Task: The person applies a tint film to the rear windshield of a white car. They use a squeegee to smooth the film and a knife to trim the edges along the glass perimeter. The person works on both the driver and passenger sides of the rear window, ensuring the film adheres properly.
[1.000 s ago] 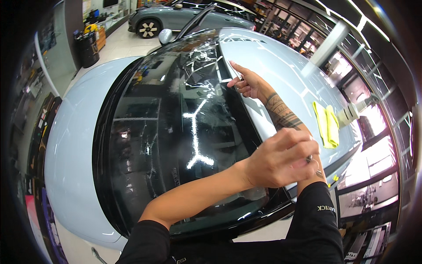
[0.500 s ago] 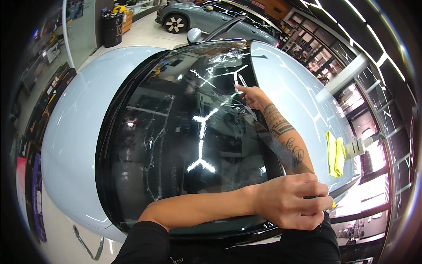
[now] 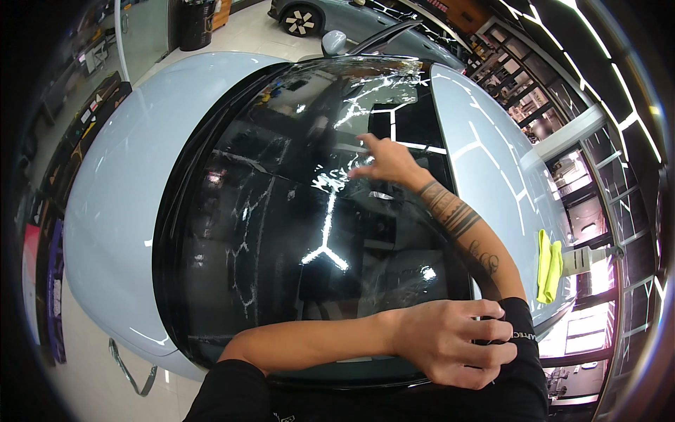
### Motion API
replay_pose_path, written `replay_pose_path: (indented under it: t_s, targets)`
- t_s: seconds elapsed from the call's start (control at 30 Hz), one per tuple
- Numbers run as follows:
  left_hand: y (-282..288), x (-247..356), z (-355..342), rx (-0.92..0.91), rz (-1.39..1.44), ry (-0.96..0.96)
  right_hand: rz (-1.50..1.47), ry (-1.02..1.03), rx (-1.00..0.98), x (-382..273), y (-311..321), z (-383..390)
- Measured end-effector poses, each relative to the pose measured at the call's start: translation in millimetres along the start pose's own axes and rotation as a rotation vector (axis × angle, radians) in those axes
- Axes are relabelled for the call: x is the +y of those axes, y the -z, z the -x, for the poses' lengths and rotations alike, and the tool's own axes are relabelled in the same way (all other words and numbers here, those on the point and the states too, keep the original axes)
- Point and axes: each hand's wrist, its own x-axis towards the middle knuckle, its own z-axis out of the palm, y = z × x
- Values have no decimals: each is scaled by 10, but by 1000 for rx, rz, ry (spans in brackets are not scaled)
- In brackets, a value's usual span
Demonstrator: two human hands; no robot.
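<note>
In front of me is the dark windshield (image 3: 281, 239) of a light blue car. Wet, wrinkled streaks and bright lamp reflections cover parts of the glass, and a clear film seems to lie on it. My right hand (image 3: 390, 162), on the tattooed arm, reaches over the glass near the roof edge. Its thumb and forefinger are spread, and nothing shows between them. Across my body, my left hand (image 3: 453, 341) is curled closed beside my right upper arm. What its fingers hold, if anything, is hidden.
A yellow-green cloth (image 3: 548, 267) lies on the roof (image 3: 485, 155), beside a whitish bottle-like object (image 3: 583, 260). The hood (image 3: 119, 211) curves away at left. Beyond stand a side mirror (image 3: 334, 42), a black drum (image 3: 197, 24) and another grey-blue car (image 3: 365, 28).
My right hand has left the roof-side edge, where its fingers pinched something thin and clear, and moved left over the glass, opening. My left hand stays curled. The view has shifted slightly.
</note>
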Motion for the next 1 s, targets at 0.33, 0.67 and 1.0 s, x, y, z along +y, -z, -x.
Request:
replay_pose_path:
  t_s: [0.33, 0.67, 1.0]
  targets:
    - [358, 178, 503, -139, -63, 122, 333, 39, -178, -249, -572, -351]
    - [572, -21, 934, -300, -176, 278, 360, -194, 77, 413, -249, -494]
    - [640, -278, 1146, -447, -215, 452, 276, -354, 176, 1188, -366, -609]
